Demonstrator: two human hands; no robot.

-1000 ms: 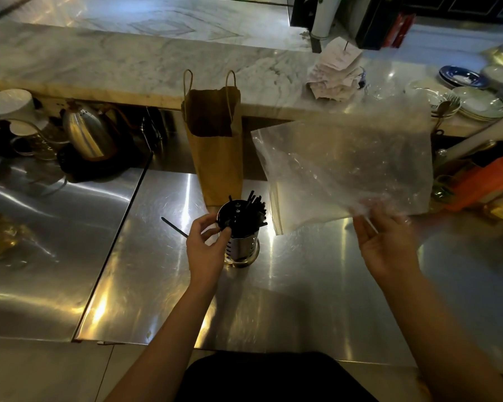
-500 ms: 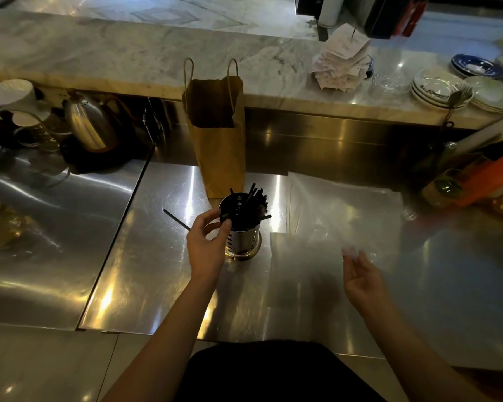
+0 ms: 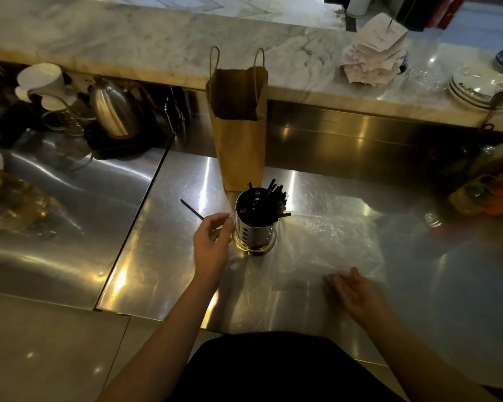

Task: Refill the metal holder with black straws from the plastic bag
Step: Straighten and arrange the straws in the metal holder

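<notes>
You are holding your left hand just beside the metal holder, fingers loosely curled and gripping nothing visible, probably to steady it. Black straws are standing inside, leaning right; one stray straw is lying on the tabletop near your fingertips. Your right hand, fingers straight, is touching the plastic bag, which is lying flat, seemingly emptied.

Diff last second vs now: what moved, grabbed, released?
The plastic bag, held up by the right hand a second ago, was lowered flat onto the counter and released; that hand is now open at its near edge. The left hand came off the rim of the metal holder, now beside it. Holder, black straws, loose straw and paper bag stayed put.
</notes>
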